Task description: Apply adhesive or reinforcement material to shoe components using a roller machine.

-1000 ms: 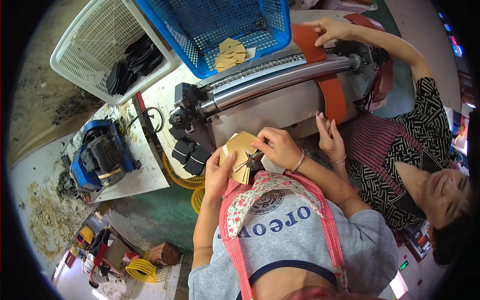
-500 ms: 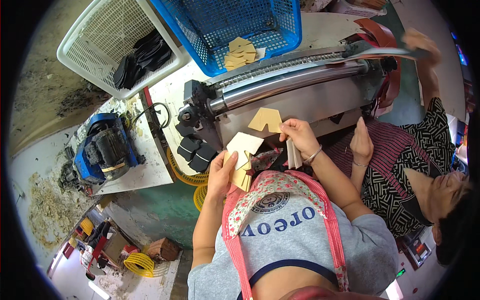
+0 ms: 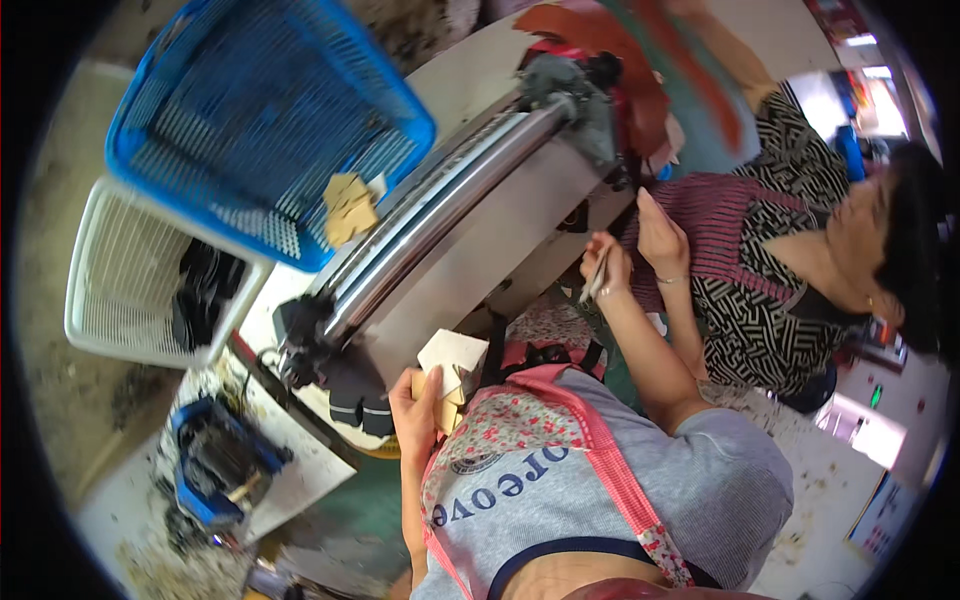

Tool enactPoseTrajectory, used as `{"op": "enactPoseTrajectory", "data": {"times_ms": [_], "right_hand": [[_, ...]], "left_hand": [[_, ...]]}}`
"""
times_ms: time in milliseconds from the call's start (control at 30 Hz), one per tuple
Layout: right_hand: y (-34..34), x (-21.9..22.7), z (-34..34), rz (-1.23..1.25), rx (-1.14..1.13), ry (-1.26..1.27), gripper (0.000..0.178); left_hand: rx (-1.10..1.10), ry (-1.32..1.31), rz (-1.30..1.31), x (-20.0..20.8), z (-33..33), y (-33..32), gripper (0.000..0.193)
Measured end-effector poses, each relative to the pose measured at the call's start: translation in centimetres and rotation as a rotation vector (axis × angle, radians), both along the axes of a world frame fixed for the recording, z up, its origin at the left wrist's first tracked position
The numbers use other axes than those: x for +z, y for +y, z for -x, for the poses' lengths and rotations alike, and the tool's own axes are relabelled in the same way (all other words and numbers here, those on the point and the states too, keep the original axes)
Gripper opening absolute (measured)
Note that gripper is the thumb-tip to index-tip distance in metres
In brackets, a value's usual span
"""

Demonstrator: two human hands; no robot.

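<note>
Near the machine's left end, my left hand [image 3: 415, 408] is closed around several flat cut pieces [image 3: 452, 358], cream on top and tan beneath, with angled corners and notches. My right hand [image 3: 610, 262] is off to the right, close to a co-worker's hand [image 3: 662, 235]. It is closed on thin pale pieces [image 3: 594, 280], seen edge-on between the fingers and blurred. Ahead of both hands lies a machine with a long shiny metal roller [image 3: 450, 210].
A blue basket [image 3: 415, 125] stands behind the machine, with tan cut pieces [image 3: 348, 208] in it. Beside it, a white basket [image 3: 85, 300] contains black pieces [image 3: 205, 295]. A blue motor [image 3: 225, 455] is at the left. The co-worker [image 3: 720, 235] stands close on the right.
The view has swung to the right. My right hand has moved away from my left, toward the co-worker. The single tan piece it pinched no longer shows. My left hand keeps its pieces.
</note>
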State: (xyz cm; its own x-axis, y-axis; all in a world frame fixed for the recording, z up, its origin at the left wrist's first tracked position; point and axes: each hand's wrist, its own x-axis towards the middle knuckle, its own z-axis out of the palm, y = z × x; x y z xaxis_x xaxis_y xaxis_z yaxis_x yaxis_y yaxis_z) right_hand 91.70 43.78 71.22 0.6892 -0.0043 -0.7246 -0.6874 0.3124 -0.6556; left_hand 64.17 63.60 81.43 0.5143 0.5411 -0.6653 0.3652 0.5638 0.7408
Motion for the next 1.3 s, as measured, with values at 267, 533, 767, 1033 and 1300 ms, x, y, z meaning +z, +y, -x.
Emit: {"op": "enactPoseTrajectory", "data": {"times_ms": [267, 533, 767, 1033, 1300], "right_hand": [[-5.2, -7.2, -15.6, 0.258, 0.039, -0.478, 0.029], [-2.4, -5.8, -19.6, 0.241, 0.072, -0.513, 0.026], [-3.7, -9.2, -21.4, 0.787, 0.399, -0.953, 0.027], [-4.3, -10.9, -22.6, 0.429, 0.141, -0.813, 0.018], [-7.7, -13.9, -24.3, 0.850, 0.306, -1.133, 0.015]], "left_hand": [[-0.279, 0.050, -0.016, 1.1, -2.4, -0.2, 0.019], [-0.180, 0.104, 0.000, 1.4, -2.6, -1.7, 0.019], [-0.098, 0.059, 0.148, 1.5, -3.6, -2.8, 0.019], [-0.158, 0.071, 0.088, 2.0, -3.9, -3.2, 0.017], [-0.190, 0.049, 0.079, 1.4, -3.2, -2.8, 0.019]]}}
